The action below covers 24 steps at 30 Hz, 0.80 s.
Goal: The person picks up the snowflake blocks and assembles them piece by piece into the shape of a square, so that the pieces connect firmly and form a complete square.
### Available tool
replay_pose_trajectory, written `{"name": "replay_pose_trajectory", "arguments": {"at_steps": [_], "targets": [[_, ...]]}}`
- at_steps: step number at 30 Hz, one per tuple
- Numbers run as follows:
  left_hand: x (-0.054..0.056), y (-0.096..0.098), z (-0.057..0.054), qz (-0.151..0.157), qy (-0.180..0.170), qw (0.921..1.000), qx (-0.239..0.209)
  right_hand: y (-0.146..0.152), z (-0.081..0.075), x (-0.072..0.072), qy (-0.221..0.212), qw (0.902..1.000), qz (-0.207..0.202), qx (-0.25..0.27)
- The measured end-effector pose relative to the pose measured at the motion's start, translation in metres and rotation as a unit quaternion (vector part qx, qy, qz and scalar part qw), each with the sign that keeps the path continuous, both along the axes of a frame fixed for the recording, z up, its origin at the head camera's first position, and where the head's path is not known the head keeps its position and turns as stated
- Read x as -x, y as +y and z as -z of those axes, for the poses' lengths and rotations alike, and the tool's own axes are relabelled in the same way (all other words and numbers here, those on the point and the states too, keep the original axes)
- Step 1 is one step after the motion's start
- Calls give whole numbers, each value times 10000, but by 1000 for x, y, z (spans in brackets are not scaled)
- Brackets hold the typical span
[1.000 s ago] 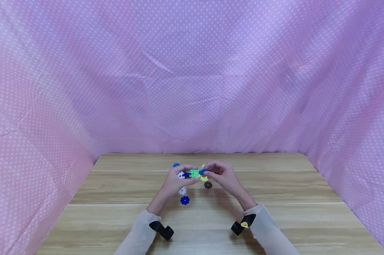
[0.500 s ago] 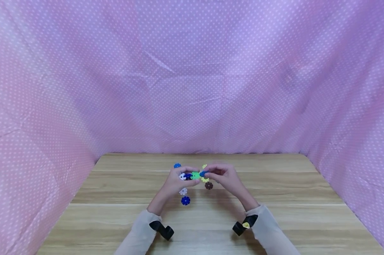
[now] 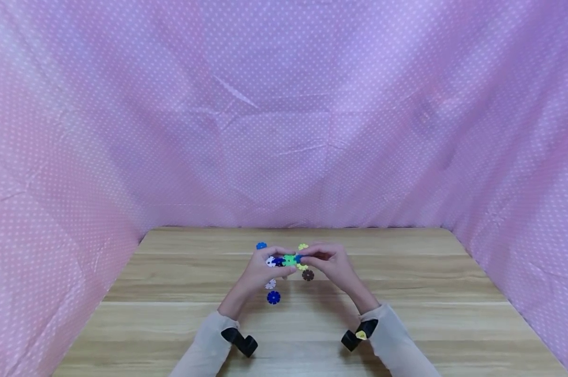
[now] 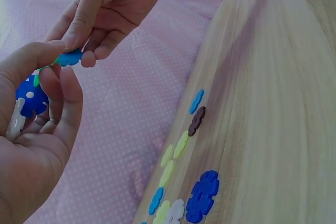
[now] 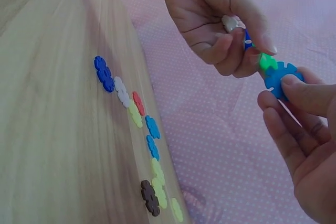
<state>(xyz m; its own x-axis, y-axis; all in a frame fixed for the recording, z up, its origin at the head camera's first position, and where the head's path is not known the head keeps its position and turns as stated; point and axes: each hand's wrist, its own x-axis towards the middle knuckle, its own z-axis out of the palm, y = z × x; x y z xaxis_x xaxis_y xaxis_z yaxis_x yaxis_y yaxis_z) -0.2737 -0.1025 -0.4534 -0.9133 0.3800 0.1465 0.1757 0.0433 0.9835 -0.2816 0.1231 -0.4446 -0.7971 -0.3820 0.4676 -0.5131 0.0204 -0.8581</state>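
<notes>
Green disc (image 5: 268, 63) sits pinched in the left hand (image 3: 256, 269), in a row with a dark blue disc (image 4: 37, 101) and a white disc (image 4: 17, 120) nearer that palm. The right hand (image 3: 333, 262), opposite, grasps a light blue disc (image 5: 275, 79) between thumb and fingers, against the green one's edge. On the table (image 3: 307, 324) below the hands lie a brown disc (image 3: 308, 275) and other loose discs (image 5: 135, 114).

Outside either sleeve (image 3: 210, 337), the table (image 3: 453, 293) leaves room for a hand to pass. Between the left hand (image 3: 259, 268) and right hand (image 3: 328, 260), held discs (image 3: 290, 260) bar the way; cloth (image 3: 288, 173) blocks the far side.
</notes>
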Motion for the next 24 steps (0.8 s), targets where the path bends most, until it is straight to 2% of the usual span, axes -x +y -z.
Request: {"name": "replay_pose_trajectory", "arguments": {"at_steps": [6, 16, 18, 24], "targets": [[3, -1, -1, 143, 30, 9998, -148, -2, 2, 2, 159, 9996, 139, 169], [7, -1, -1, 154, 170, 9996, -138, -9, 0, 1, 242, 9994, 197, 142], [8, -1, -1, 81, 213, 9997, -2, -9, 1, 2, 147, 9996, 155, 204], [7, -3, -3, -406, 617, 9950, 672, -13, 6, 4, -97, 9996, 49, 243]]}}
